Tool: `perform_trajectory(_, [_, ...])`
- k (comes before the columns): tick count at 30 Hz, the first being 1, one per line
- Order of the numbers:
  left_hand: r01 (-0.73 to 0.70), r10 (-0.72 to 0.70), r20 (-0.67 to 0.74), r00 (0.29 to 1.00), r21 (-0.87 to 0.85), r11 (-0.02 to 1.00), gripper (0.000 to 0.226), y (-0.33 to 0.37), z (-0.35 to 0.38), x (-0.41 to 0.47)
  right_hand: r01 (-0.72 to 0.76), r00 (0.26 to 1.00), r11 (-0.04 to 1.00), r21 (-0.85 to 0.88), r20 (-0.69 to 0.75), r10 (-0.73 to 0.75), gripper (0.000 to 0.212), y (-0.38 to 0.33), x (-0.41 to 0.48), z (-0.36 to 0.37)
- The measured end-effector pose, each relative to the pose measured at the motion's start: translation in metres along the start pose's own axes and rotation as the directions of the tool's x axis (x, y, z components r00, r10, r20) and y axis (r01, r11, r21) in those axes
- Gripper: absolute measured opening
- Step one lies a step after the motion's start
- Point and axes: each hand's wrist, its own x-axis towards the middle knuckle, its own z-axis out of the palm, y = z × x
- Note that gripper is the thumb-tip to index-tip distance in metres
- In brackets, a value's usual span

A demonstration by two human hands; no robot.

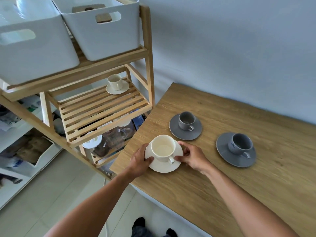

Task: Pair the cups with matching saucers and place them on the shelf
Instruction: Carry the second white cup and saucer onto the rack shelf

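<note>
Head view. Both forearms reach from the lower edge to a cream saucer point(164, 165) near the table's point(222, 185) left corner. Left hand point(139, 160) pinches the saucer's left rim, thumb on top; right hand point(193, 155) pinches the right rim likewise. Gripping the saucer from opposite sides probably keeps it level, so the cream cup point(163, 148) sitting upright on it cannot slide. Its mouth opens upward and its handle points toward the wearer and slightly right. Two grey cup-and-saucer pairs point(185, 125) point(236, 149) wait farther right on the table, handles also toward the lower right. One cream pair point(117, 84) already stands at the back of the slatted middle shelf point(102, 108), leaving free slats in front.
</note>
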Motion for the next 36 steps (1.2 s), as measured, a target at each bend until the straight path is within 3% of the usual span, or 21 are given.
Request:
perform_trajectory(8, [0.014,-0.021,-0.046,0.999,-0.156,0.988,0.049,0.002,-0.025,-0.007,0.058,0.994,0.987,0.151,0.078,-0.070,0.074,-0.027,0.016,0.008])
perform_trajectory(16, [0.028,-0.062,-0.150,0.987,-0.222,0.975,0.050,-0.009,-0.080,0.007,0.098,0.977,0.976,0.193,0.167,-0.132,0.076,-0.079,0.058,0.033])
perform_trajectory(25, [0.036,-0.103,-0.194,0.976,-0.321,0.946,0.046,-0.037,-0.165,0.055,0.176,0.965,0.978,0.115,0.174,-0.194,0.072,-0.151,0.139,0.079])
perform_trajectory(36, [0.132,-0.210,-0.326,0.922,-0.247,0.960,0.053,-0.102,-0.247,0.143,0.255,0.935,0.967,0.021,0.249,-0.252,0.077,-0.206,0.264,0.155])
